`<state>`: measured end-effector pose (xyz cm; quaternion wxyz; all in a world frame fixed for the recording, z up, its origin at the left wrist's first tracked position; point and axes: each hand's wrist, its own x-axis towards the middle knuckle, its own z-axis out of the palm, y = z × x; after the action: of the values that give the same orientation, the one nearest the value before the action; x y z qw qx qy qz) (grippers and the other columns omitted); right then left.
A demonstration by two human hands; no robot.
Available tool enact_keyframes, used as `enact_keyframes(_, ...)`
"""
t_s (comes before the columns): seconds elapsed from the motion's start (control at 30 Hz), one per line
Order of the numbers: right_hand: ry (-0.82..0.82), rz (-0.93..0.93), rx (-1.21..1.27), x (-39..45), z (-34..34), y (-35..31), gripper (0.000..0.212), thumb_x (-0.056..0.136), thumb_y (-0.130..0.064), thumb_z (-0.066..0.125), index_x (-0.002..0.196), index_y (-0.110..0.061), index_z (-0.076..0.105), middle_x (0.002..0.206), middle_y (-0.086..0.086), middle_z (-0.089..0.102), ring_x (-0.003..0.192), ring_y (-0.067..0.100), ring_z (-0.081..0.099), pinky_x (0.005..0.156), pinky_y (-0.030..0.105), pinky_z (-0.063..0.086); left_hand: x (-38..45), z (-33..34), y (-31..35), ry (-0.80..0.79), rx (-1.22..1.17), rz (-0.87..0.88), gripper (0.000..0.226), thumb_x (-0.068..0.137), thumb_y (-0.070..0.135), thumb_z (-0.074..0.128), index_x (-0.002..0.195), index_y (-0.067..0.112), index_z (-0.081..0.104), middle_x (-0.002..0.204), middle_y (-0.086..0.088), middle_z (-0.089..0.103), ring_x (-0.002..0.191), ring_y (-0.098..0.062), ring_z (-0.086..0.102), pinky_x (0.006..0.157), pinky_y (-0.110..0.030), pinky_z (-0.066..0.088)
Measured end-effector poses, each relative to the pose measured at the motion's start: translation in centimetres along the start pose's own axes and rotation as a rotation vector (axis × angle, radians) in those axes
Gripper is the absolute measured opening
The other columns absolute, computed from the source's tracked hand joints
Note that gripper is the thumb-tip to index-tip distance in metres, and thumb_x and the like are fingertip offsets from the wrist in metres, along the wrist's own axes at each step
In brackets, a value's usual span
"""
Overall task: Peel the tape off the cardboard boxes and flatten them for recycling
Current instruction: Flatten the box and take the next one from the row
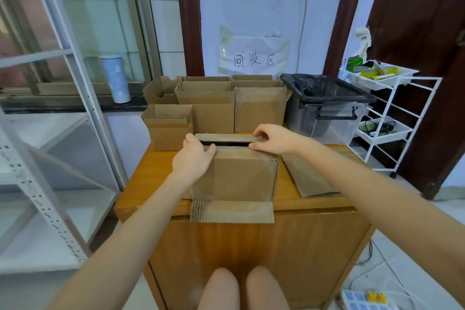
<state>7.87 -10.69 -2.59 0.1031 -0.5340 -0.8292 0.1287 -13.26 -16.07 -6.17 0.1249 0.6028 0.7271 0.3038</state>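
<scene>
A brown cardboard box lies on the wooden table in front of me, its near flap hanging over the table's front edge. My left hand grips the box's far left top corner, fingers curled over the edge. My right hand pinches the far flap at its right end, and a dark gap shows between that flap and the box body. A flattened box lies on the table to the right.
Several open cardboard boxes stand at the table's far edge. To their right is a clear plastic bin lined with a black bag. A white wire cart is at the right, a white metal shelf at the left.
</scene>
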Motion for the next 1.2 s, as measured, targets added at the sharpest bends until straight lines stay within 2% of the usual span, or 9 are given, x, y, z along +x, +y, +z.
enact_keyframes(0.17,0.314,0.064,0.046,0.6,0.0,0.4,0.034,0.091,-0.044,0.058,0.111,-0.016,0.062,0.111,0.001,0.063,0.101,0.017,0.058,0.082,0.032,0.051,-0.7,0.5,0.0,0.196,0.112,0.044,0.049,0.093,0.045,0.053,0.120,0.005,0.042,0.117,-0.012,0.051,0.106,-0.025,0.054,0.082,-0.033,0.048)
enact_keyframes(0.27,0.489,0.216,0.050,1.1,-1.0,0.5,0.039,0.084,-0.052,0.063,0.100,-0.018,0.055,0.096,-0.004,0.059,0.088,0.015,0.056,0.071,0.031,0.046,-0.5,0.6,-0.3,0.303,0.194,0.160,0.048,0.094,0.044,0.052,0.121,0.005,0.046,0.120,-0.012,0.052,0.112,-0.025,0.051,0.091,-0.034,0.044)
enact_keyframes(0.5,0.563,0.355,0.289,2.9,0.0,0.6,0.036,0.078,-0.044,0.074,0.085,-0.016,0.051,0.092,0.001,0.060,0.086,0.020,0.059,0.067,0.031,0.044,0.7,0.4,-0.9,0.100,0.193,0.367,0.038,0.100,0.033,0.042,0.133,0.018,0.053,0.135,-0.001,0.053,0.130,-0.016,0.042,0.111,-0.036,0.030)
enact_keyframes(0.6,0.557,0.320,0.385,3.4,0.7,1.2,0.023,0.084,-0.033,0.070,0.074,-0.020,0.054,0.089,0.006,0.068,0.086,0.021,0.065,0.075,0.032,0.050,0.8,0.2,-1.2,0.069,0.168,0.385,0.038,0.101,0.033,0.039,0.131,0.017,0.055,0.132,-0.001,0.056,0.125,-0.015,0.046,0.108,-0.034,0.033)
enact_keyframes(0.7,0.507,0.208,0.454,3.1,1.0,1.6,0.016,0.091,-0.033,0.060,0.089,-0.018,0.065,0.091,0.002,0.069,0.088,0.019,0.065,0.085,0.038,0.054,0.8,0.1,-1.5,0.035,0.148,0.396,0.039,0.100,0.037,0.040,0.130,0.018,0.056,0.133,0.000,0.055,0.125,-0.014,0.045,0.107,-0.033,0.034)
enact_keyframes(0.83,0.320,0.050,0.426,0.8,0.9,1.3,0.038,0.094,-0.046,0.052,0.121,-0.021,0.060,0.111,-0.010,0.059,0.104,0.009,0.054,0.085,0.022,0.040,0.8,-0.3,-1.5,-0.070,0.128,0.367,0.059,0.090,0.058,0.048,0.134,0.018,0.049,0.135,0.000,0.050,0.125,-0.016,0.043,0.106,-0.036,0.039)
enact_keyframes(1.0,0.110,-0.086,0.422,-1.5,0.6,2.9,0.072,0.086,-0.052,0.053,0.147,-0.021,0.033,0.144,-0.007,0.042,0.126,0.007,0.043,0.106,0.027,0.035,1.3,-1.9,-2.0,-0.227,-0.033,0.419,0.073,0.070,0.070,0.059,0.128,0.028,0.045,0.132,0.008,0.043,0.115,-0.012,0.045,0.097,-0.035,0.046)
enact_keyframes(1.13,0.024,-0.130,0.416,-2.1,0.4,4.0,0.084,0.079,-0.061,0.051,0.150,-0.024,0.025,0.152,-0.008,0.033,0.137,0.007,0.032,0.112,0.029,0.028,1.6,-3.5,-2.2,-0.168,-0.105,0.584,0.049,0.076,0.043,0.074,0.118,0.034,0.050,0.143,0.006,0.038,0.127,-0.007,0.037,0.105,-0.033,0.038)
enact_keyframes(1.2,0.007,-0.093,0.548,-2.0,0.3,4.2,0.079,0.083,-0.068,0.033,0.148,-0.024,0.028,0.150,-0.009,0.036,0.133,0.003,0.036,0.113,0.032,0.025,1.3,-4.0,-2.2,-0.075,-0.081,0.690,0.039,0.080,0.027,0.075,0.112,0.035,0.055,0.143,0.004,0.041,0.126,-0.009,0.040,0.102,-0.033,0.041)
